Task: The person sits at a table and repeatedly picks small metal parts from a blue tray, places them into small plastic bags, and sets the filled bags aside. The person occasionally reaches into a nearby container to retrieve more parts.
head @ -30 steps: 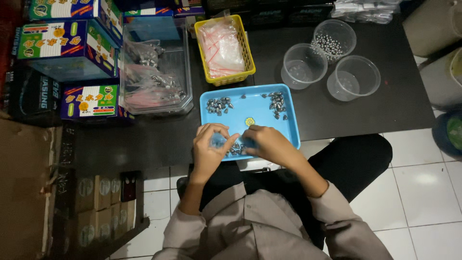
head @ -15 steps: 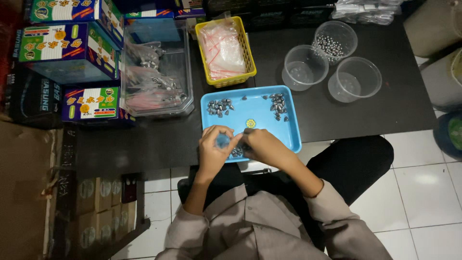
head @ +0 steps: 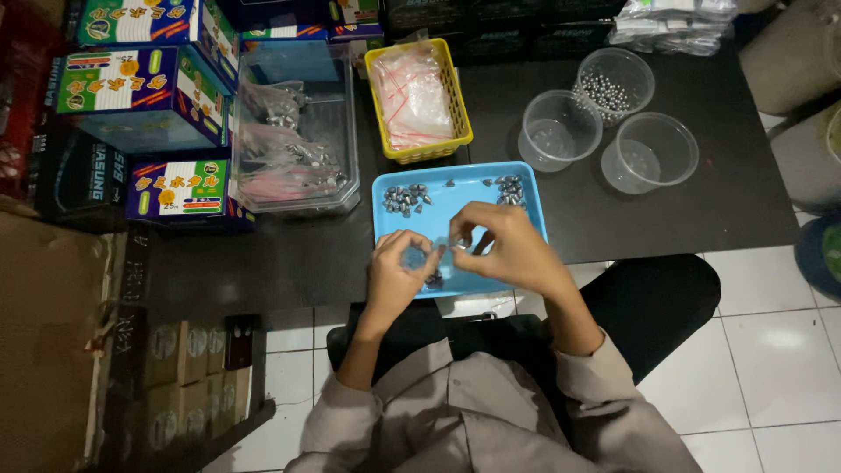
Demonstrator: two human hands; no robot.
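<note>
I look down on a person seated at a low black table, both bare hands raised over a shallow blue plastic tray. The left hand and right hand meet above the tray's near half, fingertips pinched together around something small and pale. It may be a little clear bag or a tiny part; it is too small for me to say, so I cannot tell what either hand grips.

On the tray's smooth blue floor lie two loose heaps of small grey metal pieces, one at the far left corner, one at the far right, with a few more dark pieces just under the left hand.

Beyond the tray stands a yellow plastic basket with slotted walls, filled with crinkled clear bags. To its left is a clear rectangular tub of bagged metal parts. To the right stand three round translucent cups; the farthest holds shiny steel balls. Glossy, brightly printed cardboard boxes are stacked at the far left. The person wears a grey shirt, and white floor tiles show below.
</note>
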